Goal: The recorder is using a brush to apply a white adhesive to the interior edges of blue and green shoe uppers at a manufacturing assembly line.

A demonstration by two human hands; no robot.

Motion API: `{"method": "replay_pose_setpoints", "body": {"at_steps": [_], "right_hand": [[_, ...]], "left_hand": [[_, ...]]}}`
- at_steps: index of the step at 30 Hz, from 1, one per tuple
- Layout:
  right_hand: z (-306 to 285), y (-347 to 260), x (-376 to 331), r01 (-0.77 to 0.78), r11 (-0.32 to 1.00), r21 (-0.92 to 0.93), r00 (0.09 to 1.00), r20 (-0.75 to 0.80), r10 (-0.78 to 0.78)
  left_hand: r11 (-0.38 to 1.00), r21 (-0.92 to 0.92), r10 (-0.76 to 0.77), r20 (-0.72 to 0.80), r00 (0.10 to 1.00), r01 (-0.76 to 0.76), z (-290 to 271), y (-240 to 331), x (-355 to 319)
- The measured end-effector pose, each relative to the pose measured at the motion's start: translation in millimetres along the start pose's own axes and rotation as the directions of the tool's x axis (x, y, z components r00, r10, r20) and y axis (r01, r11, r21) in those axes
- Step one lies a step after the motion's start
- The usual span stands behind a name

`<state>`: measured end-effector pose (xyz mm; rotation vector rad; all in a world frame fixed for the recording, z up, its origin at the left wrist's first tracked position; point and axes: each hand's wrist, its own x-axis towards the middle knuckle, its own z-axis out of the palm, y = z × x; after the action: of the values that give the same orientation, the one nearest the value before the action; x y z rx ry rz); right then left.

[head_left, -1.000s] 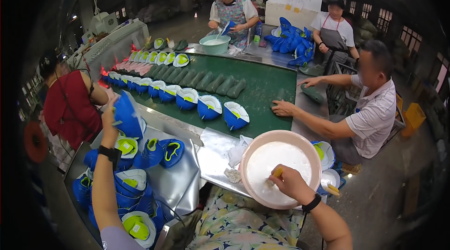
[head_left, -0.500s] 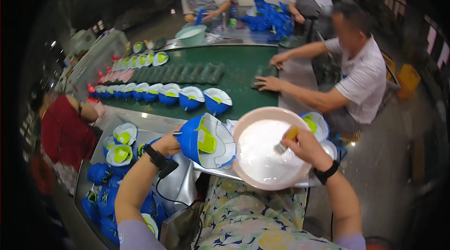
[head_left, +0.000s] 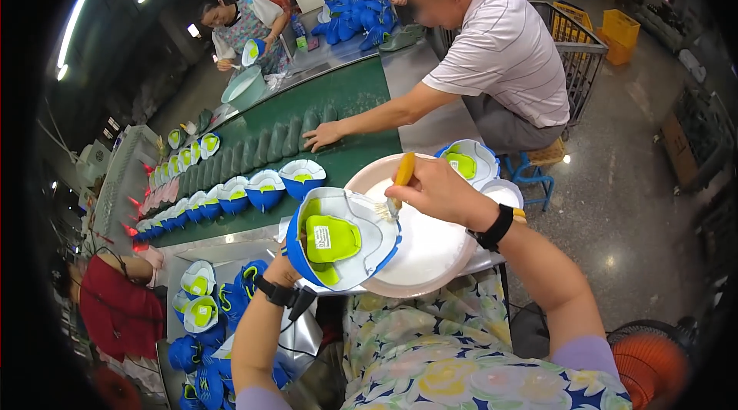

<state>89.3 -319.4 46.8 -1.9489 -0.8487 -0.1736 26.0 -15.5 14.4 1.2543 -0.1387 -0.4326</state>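
Note:
My left hand (head_left: 286, 262) grips a blue shoe upper (head_left: 357, 237) from its far left side, with the fingers partly hidden behind it. The upper's white underside and yellow-green lining face up. In my right hand (head_left: 442, 191) is a brush (head_left: 405, 169) with a yellow handle. Its pale bristles touch, or nearly touch, the right part of the white underside. Beneath both hands stands a pale pink basin (head_left: 453, 283) of white liquid, partly covered by the upper.
A green conveyor belt (head_left: 350, 99) carries rows of blue uppers (head_left: 265, 189) and dark soles (head_left: 261, 150). Across it a co-worker in a striped shirt (head_left: 500, 49) reaches over the soles. More uppers (head_left: 201, 310) fill a metal tray at left; another upper (head_left: 469, 164) lies beyond the basin.
My right hand has brought the brush up from the basin to the upper, which has turned to face up more. The view has tilted. The co-worker's arm now stretches to the row of soles.

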Motion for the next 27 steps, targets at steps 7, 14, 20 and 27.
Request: {"method": "replay_pose_setpoints", "body": {"at_steps": [7,14,20,27], "right_hand": [[38,10,-15,-0.256,0.954,0.158,0.945,-0.167,0.282],[59,4,-25,-0.399,0.849,0.346,0.879,-0.118,0.461],[79,-3,-35,-0.45,0.753,0.48,0.862,0.013,0.507],[63,6,-38,-0.189,0.768,0.611,0.928,-0.144,0.343]], "left_hand": [[0.968,-0.122,0.179,-0.287,0.941,-0.221,19,-24,3],[0.776,0.437,0.614,-0.361,0.702,-0.454,-10,-61,-3],[0.326,0.876,0.857,-0.117,0.501,-0.354,-27,-62,-11],[0.452,0.858,0.757,-0.225,0.614,-0.244,2,-23,-8]]}}
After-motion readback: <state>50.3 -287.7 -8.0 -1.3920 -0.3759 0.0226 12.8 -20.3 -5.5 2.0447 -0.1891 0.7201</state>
